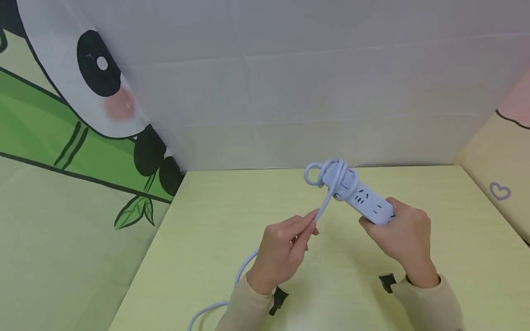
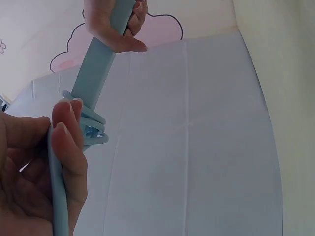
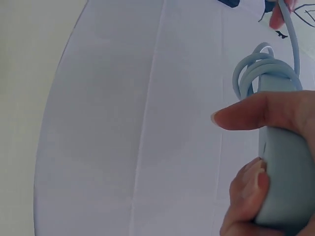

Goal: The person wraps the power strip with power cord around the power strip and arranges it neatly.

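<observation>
A white power strip [image 1: 370, 200] is held up at a slant over the table, its socket face showing in the head view. My right hand [image 1: 407, 234] grips its near end, thumb on one side and fingers curled round the other in the right wrist view. Loops of the strip's white cord [image 1: 340, 177] are wound round the far end. My left hand [image 1: 285, 246] pinches the cord between thumb and fingertips, and the stretch from there up to the loops is taut. In the left wrist view the cord [image 2: 59, 196] runs down across the palm.
The pale yellow table [image 1: 198, 239] meets a grey-white backdrop [image 1: 290, 92] at the back. Loose cord [image 1: 207, 309] trails past the left forearm to the near edge of view. A printed panel [image 1: 83, 207] stands on the left, and another panel [image 1: 501, 170] on the right.
</observation>
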Demonstrator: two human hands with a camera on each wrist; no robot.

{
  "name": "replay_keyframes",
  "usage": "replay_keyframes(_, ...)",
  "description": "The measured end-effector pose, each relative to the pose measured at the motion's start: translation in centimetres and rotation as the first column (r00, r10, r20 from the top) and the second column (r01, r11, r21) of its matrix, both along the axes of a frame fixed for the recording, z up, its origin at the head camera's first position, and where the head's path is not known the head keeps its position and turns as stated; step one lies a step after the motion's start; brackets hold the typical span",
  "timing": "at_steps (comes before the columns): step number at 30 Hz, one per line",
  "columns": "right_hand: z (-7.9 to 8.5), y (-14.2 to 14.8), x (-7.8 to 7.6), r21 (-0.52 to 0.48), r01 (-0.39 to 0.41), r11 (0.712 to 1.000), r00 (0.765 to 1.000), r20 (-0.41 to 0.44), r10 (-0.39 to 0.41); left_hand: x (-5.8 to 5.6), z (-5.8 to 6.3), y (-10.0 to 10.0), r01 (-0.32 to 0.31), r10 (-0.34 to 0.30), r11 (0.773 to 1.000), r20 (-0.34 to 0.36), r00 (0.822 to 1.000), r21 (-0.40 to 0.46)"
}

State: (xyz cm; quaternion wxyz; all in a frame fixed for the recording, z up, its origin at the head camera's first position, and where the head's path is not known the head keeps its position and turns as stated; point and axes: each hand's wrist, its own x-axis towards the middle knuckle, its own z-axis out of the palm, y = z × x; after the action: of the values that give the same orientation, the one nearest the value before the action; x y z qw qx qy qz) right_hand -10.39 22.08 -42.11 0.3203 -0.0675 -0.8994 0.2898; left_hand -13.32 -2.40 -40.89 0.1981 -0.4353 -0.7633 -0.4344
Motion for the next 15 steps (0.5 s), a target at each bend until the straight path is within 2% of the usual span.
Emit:
replay_keyframes(2,0.4,0.2,0.2,-0.059,0.0,0.998,1.0,0.03,0.002,0.0,0.2,-0.2,0.073,-0.076,0.997,0.123,0.99,0.029)
replay_keyframes(3,0.6,0.4,0.3,-0.089,-0.007,0.996,0.999,0.046,0.011,0.0,0.3,-0.3,0.111,-0.118,0.993,0.19,0.975,0.048)
replay_keyframes(5,0.9,0.6,0.6,-0.154,-0.027,0.988,0.995,0.087,0.041,-0.1,0.5,-0.5,0.167,-0.181,0.983,0.307,0.934,0.073)
replay_keyframes(8,1.3,0.9,0.9,-0.227,-0.052,0.972,0.989,0.124,0.081,-0.5,0.7,-1.1,0.219,-0.238,0.971,0.448,0.861,0.096)
replay_keyframes(11,1.5,1.1,1.3,-0.276,-0.071,0.958,0.981,0.156,0.118,-0.9,0.7,-1.8,0.259,-0.282,0.958,0.531,0.799,0.119)
replay_keyframes(13,1.6,1.2,1.5,-0.292,-0.097,0.952,0.974,0.171,0.151,-1.1,0.7,-2.1,0.281,-0.304,0.951,0.56,0.771,0.131)
replay_keyframes(15,1.5,1.3,1.6,-0.311,-0.132,0.941,0.965,0.176,0.193,-1.3,0.7,-2.3,0.289,-0.304,0.95,0.586,0.751,0.123)
